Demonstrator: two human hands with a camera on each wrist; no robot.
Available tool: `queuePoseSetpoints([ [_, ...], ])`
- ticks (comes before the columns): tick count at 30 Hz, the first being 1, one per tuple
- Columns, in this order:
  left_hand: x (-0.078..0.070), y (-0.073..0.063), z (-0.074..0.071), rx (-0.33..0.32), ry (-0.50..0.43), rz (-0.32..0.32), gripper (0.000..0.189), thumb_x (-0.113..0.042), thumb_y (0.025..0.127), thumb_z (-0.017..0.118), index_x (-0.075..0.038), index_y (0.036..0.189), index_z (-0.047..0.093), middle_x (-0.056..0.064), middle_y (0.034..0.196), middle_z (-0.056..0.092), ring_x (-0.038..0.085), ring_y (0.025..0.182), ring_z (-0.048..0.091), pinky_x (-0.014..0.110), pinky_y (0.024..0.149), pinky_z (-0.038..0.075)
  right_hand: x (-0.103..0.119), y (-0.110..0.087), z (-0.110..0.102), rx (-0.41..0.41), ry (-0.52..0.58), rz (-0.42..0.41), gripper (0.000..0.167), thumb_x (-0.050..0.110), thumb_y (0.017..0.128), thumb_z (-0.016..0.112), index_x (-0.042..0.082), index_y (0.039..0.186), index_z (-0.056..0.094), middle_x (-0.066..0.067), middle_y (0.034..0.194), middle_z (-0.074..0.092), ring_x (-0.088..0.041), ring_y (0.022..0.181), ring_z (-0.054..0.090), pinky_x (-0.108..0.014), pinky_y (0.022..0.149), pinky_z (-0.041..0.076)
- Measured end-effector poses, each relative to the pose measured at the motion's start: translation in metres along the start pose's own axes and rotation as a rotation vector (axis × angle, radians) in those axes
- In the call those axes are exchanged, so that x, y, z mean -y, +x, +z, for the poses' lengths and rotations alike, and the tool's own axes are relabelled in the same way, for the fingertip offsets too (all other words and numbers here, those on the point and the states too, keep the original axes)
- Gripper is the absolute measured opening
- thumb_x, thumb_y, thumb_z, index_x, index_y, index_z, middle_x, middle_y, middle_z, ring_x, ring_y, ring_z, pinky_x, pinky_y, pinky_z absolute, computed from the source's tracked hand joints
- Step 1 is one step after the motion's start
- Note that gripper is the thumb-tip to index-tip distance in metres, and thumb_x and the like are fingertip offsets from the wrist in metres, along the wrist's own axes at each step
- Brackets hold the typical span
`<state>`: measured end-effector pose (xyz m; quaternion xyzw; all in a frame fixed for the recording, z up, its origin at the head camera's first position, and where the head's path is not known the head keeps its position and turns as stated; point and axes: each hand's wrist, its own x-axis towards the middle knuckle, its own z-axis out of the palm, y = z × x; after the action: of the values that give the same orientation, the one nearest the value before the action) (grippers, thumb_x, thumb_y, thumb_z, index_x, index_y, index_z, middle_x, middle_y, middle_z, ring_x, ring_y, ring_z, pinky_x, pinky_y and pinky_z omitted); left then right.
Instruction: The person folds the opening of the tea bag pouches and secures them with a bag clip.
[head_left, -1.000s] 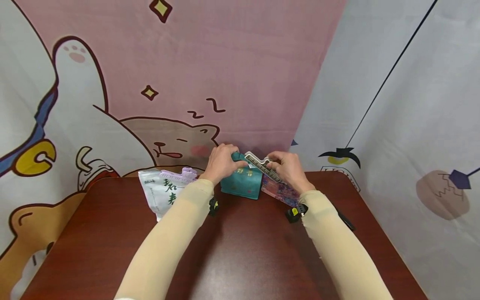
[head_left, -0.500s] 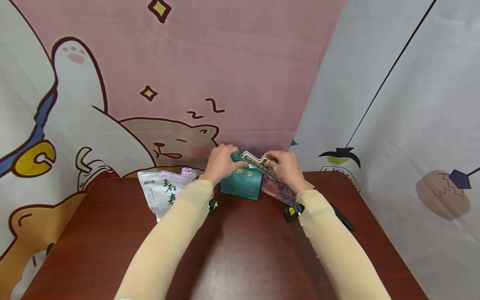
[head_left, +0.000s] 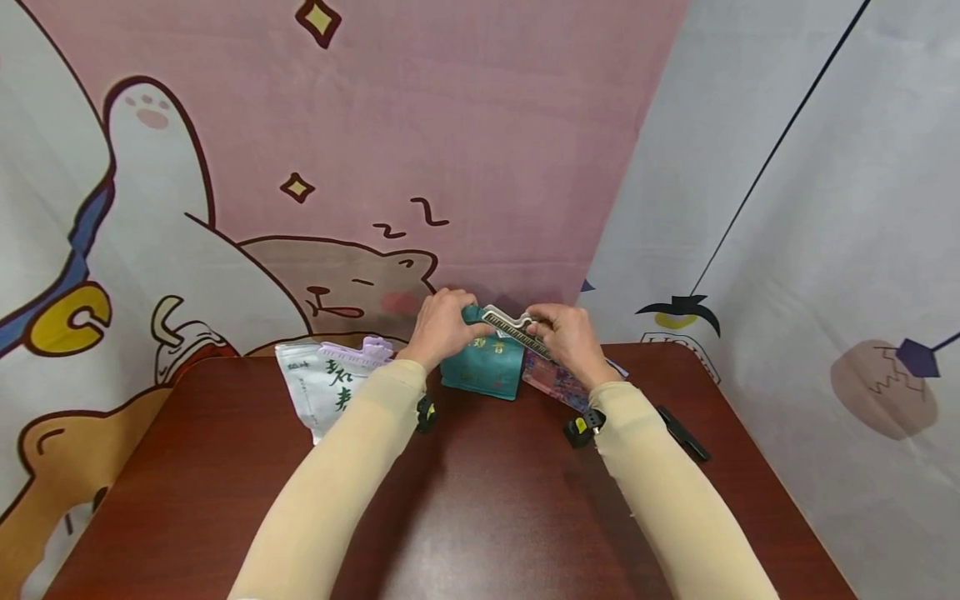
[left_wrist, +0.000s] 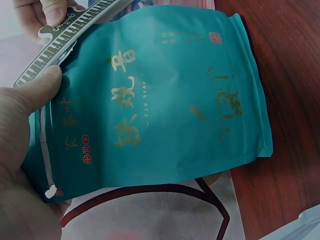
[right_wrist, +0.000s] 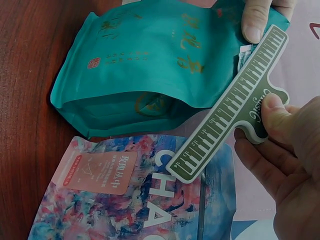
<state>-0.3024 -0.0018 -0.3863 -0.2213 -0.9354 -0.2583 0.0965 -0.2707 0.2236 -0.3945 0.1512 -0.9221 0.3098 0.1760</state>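
Note:
My left hand (head_left: 444, 329) pinches the folded-over top of a teal tea bag (left_wrist: 165, 105) with gold lettering, which stands at the back of the table. In my right hand (head_left: 576, 340) is a bag clip (right_wrist: 227, 107) printed with piano keys, pinched at its handle between thumb and fingers. The clip slants across the bag's top corner, its upper end right by my left thumb (left_wrist: 45, 87). In the right wrist view a small white piece (right_wrist: 245, 55) pokes out at the bag's top edge beside the clip.
A colourful floral pouch (right_wrist: 135, 195) leans right of the teal bag, partly behind my right hand. On the left stands a white bag (head_left: 315, 383) with a lilac clip (head_left: 360, 352) across its top. A black pen-like object (head_left: 684, 435) lies at the right. A cartoon-print cloth (head_left: 525, 167) hangs behind.
My right hand has shifted the clip slightly left along the teal bag's top, toward my left thumb. The left hand and the bag have stayed in place.

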Motion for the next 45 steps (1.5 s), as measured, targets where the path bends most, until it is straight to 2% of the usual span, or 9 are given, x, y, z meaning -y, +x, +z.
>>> queuePoseSetpoints([
  [4,0.001,0.000,0.000,0.007,0.000,0.000,0.037,-0.043,0.085,0.085,-0.011,0.101,0.074,0.004,0.108,0.072,0.028,0.103,0.059,0.048,0.097,0.044,0.000,-0.001,0.001,-0.006,0.010,-0.004,0.012,0.007,0.092,0.076,0.007,0.104,0.080,-0.011,0.098,0.079,-0.026,0.079,0.072,-0.043,0.068,0.058],
  [7,0.002,-0.001,-0.001,0.006,-0.042,0.007,0.036,-0.042,0.086,0.085,-0.012,0.102,0.074,0.004,0.108,0.072,0.028,0.103,0.059,0.048,0.097,0.045,-0.001,-0.001,0.002,-0.012,0.008,-0.011,0.012,0.007,0.092,0.076,0.007,0.103,0.080,-0.011,0.097,0.079,-0.025,0.077,0.071,-0.042,0.066,0.057],
  [14,0.008,-0.004,-0.007,-0.055,-0.375,0.017,0.014,-0.024,0.094,0.077,-0.013,0.101,0.071,0.005,0.107,0.070,0.025,0.104,0.058,0.044,0.092,0.049,-0.001,-0.001,0.002,-0.016,-0.009,0.000,0.014,0.010,0.093,0.076,0.008,0.106,0.080,-0.012,0.093,0.079,-0.022,0.070,0.068,-0.038,0.062,0.053],
  [17,0.009,-0.004,-0.008,-0.079,-0.442,0.041,0.008,-0.020,0.098,0.072,-0.012,0.099,0.070,0.005,0.105,0.069,0.024,0.101,0.060,0.043,0.091,0.049,-0.001,-0.002,0.002,-0.015,-0.013,0.004,0.014,0.010,0.093,0.075,0.008,0.106,0.080,-0.012,0.092,0.079,-0.022,0.069,0.067,-0.036,0.061,0.051],
  [26,0.004,-0.005,-0.010,-0.098,-0.454,0.043,0.007,-0.017,0.099,0.072,-0.011,0.096,0.072,0.005,0.100,0.071,0.021,0.086,0.060,0.037,0.077,0.048,0.001,-0.002,0.002,0.008,-0.011,0.018,0.013,0.011,0.095,0.074,0.010,0.107,0.079,-0.011,0.091,0.078,-0.021,0.066,0.062,-0.035,0.059,0.048],
  [34,0.002,-0.003,-0.011,-0.094,-0.445,0.049,0.007,-0.015,0.099,0.071,-0.009,0.097,0.075,0.006,0.102,0.073,0.022,0.094,0.063,0.038,0.084,0.050,0.002,-0.001,0.003,-0.007,-0.005,0.004,0.019,0.011,0.094,0.075,0.007,0.112,0.079,-0.014,0.096,0.078,-0.023,0.070,0.067,-0.039,0.062,0.052],
  [40,0.001,-0.003,-0.012,-0.080,-0.433,0.039,0.008,-0.017,0.099,0.071,-0.010,0.099,0.074,0.006,0.103,0.072,0.023,0.090,0.062,0.037,0.082,0.048,0.003,0.001,0.002,-0.010,-0.009,-0.012,0.017,0.011,0.094,0.075,0.007,0.110,0.079,-0.014,0.092,0.078,-0.022,0.067,0.066,-0.038,0.061,0.053],
  [45,0.002,-0.004,-0.011,-0.073,-0.457,0.030,0.006,-0.015,0.101,0.069,-0.011,0.100,0.073,0.005,0.104,0.071,0.021,0.088,0.060,0.037,0.080,0.048,0.003,0.002,0.002,-0.021,-0.015,-0.033,0.015,0.010,0.094,0.075,0.007,0.108,0.079,-0.013,0.091,0.078,-0.020,0.065,0.064,-0.035,0.059,0.051],
])
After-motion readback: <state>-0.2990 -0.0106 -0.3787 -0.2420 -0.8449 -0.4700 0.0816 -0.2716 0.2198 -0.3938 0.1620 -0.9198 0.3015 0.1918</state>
